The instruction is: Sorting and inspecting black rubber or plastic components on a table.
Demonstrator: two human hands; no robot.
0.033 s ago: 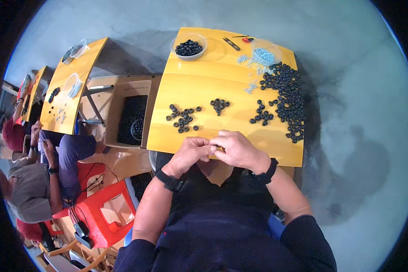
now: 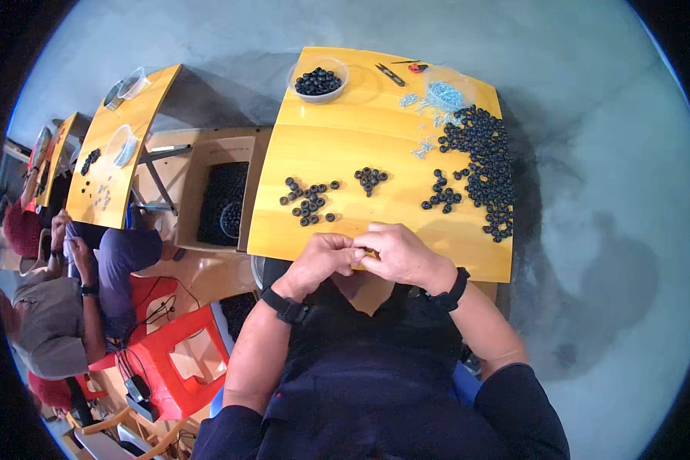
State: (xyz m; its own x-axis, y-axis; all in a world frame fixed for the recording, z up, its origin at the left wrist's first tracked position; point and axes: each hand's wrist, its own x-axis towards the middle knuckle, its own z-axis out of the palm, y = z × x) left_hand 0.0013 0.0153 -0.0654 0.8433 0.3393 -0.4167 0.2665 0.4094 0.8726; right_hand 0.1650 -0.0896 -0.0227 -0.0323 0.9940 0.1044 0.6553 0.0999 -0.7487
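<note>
At the near edge of the yellow table (image 2: pixel 429 261), my left hand (image 2: pixel 326 259) and my right hand (image 2: pixel 399 251) meet with their fingertips together. Both are closed in a pinch around something small and dark, mostly hidden by the fingers. Just beyond the left hand lies a loose cluster of black round pieces with holes (image 2: pixel 308 203), like beads. A smaller group of the same black pieces (image 2: pixel 370 179) sits beyond the fingertips. More black pieces (image 2: pixel 441 193) lie past the right hand, beside a large spread pile of them (image 2: pixel 487 169) along the right edge.
A clear tub of black pieces (image 2: pixel 318 80) stands far left. Thread snips (image 2: pixel 391 74) and a tub of tiny pale-blue pieces (image 2: pixel 446 93), some spilled, lie far right. A carton of black pieces (image 2: pixel 224 203) and red stool (image 2: pixel 178 368) are left, near a seated person (image 2: pixel 54 322).
</note>
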